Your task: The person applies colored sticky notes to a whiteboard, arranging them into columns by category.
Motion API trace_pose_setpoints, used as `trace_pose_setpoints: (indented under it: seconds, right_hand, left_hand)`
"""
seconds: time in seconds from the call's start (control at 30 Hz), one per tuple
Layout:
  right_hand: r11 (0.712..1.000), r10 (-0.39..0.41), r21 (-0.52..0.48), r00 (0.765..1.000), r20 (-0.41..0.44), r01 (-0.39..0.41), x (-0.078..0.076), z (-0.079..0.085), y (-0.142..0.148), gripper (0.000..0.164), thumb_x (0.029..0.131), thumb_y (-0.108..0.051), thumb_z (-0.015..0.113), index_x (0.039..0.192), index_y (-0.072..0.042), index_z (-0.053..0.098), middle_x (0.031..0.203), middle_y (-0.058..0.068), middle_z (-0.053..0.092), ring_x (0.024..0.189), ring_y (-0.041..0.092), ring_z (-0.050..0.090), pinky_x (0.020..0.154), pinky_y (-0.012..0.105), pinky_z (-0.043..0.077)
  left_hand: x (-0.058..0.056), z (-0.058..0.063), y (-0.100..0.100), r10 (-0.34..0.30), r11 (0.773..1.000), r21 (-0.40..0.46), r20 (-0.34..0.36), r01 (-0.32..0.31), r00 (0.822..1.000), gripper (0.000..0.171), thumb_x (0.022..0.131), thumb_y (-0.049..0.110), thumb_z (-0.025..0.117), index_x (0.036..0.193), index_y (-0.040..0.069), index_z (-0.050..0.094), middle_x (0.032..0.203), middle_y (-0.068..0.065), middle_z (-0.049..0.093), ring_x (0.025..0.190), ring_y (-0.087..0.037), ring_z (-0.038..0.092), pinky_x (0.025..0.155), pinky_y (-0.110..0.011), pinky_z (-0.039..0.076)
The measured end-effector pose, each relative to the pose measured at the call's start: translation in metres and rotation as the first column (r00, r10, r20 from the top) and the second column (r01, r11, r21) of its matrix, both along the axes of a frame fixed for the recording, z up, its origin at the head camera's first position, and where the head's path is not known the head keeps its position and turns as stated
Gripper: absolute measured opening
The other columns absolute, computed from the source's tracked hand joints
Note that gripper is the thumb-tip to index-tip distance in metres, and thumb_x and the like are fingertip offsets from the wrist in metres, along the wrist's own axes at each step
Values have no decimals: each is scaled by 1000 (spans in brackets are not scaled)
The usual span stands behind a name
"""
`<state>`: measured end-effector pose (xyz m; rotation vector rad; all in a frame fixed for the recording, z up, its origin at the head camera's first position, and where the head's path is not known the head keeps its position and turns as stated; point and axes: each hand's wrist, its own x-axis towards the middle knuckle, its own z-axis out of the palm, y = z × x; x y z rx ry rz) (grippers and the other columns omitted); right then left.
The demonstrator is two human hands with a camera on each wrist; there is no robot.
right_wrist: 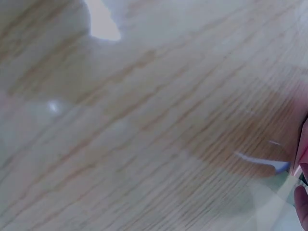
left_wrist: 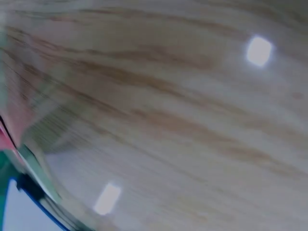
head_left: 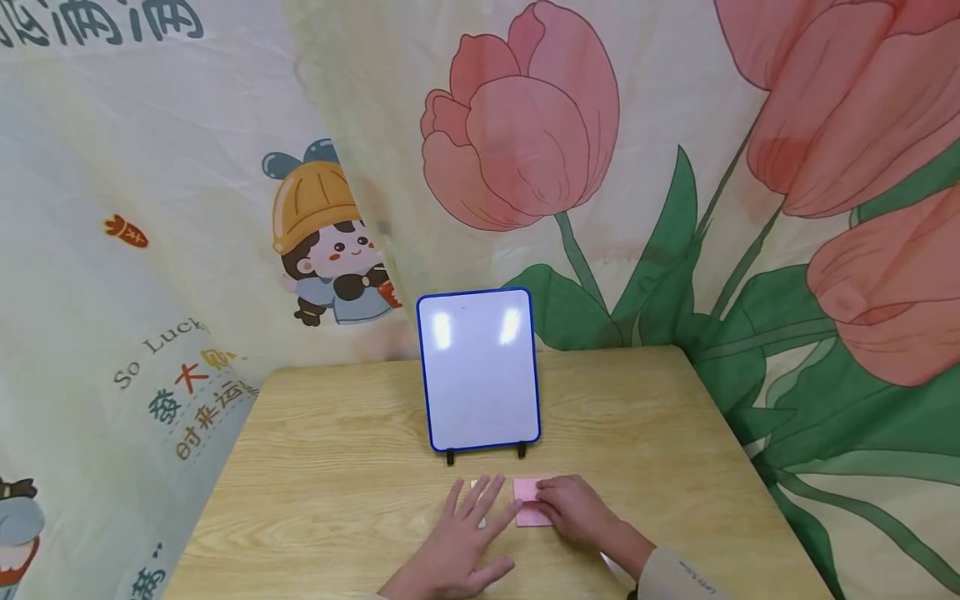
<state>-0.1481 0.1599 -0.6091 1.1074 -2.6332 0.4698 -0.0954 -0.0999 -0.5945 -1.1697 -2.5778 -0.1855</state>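
Note:
Two small pink paper squares, like sticky notes (head_left: 527,490), lie on the table in front of the whiteboard, one just beyond the other. My right hand (head_left: 577,510) pinches their right side between thumb and fingers, hiding that part. In the right wrist view the pink paper (right_wrist: 303,144) shows at the right edge, with fingertips (right_wrist: 301,204) beside it. My left hand (head_left: 467,537) is spread flat just to the left, fingers straight and thumb out. Beneath its fingers a pale yellow paper piece (head_left: 482,523) peeks out, mostly covered.
A blue-framed whiteboard (head_left: 480,375) stands upright on black feet (head_left: 522,450) behind the hands. Under the right wrist a bit of something white (head_left: 611,562) shows. The wooden table (head_left: 322,467) meets a printed cloth backdrop (head_left: 645,100) at its back and sides.

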Motion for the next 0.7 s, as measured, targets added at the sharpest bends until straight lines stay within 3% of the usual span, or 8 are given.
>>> trace_pose_setpoints:
  seconds: [0.13, 0.27, 0.47, 0.57, 0.7]
  right_hand:
    - [998, 5, -61, 1000, -3, -6, -4, 4, 0, 12, 86, -11, 73, 75, -15, 69, 67, -8, 66, 58, 7, 59, 56, 25, 49]
    - [998, -3, -66, 997, 75, 8, -6, 10, 1, 8, 86, -7, 70, 83, -13, 75, 73, -6, 72, 61, 8, 62, 58, 24, 51]
    - [999, -24, -33, 978, 209, 31, -10, 17, 2, 11, 89, -8, 67, 92, -11, 77, 82, -3, 76, 69, 10, 67, 65, 27, 55]
    - [999, -36, -21, 974, 224, 41, -11, 20, 2, 12, 88, -7, 68, 94, -10, 78, 83, -2, 76, 72, 12, 69, 67, 29, 56]
    - [999, -31, -3, 972, 234, 33, -13, 23, 3, 11, 89, -8, 68, 94, -10, 78, 83, -1, 76, 70, 12, 68, 66, 29, 55]
  left_hand:
    - [3, 2, 11, -180, 974, -131, 37, 183, 983, 69, 101, 63, 31, 158, 25, 25, 165, -12, 22, 150, -30, 27, 111, -60, 33]
    - [5, 2, 21, -251, 934, -240, 94, 267, 963, 67, 102, 63, 22, 159, 28, 22, 164, -8, 27, 149, -27, 30, 113, -52, 38]
    - [5, 2, 39, -154, 932, -291, 225, 217, 962, 68, 99, 69, 15, 156, 36, 26, 163, -8, 28, 149, -27, 30, 113, -52, 37]
    - [4, 2, 48, -84, 932, -314, 304, 183, 949, 69, 96, 73, 10, 156, 40, 25, 164, -8, 25, 151, -26, 26, 116, -52, 33]
    - [5, 2, 55, -14, 926, -349, 356, 147, 934, 71, 94, 76, 8, 155, 44, 24, 164, -6, 25, 151, -25, 25, 117, -49, 31]
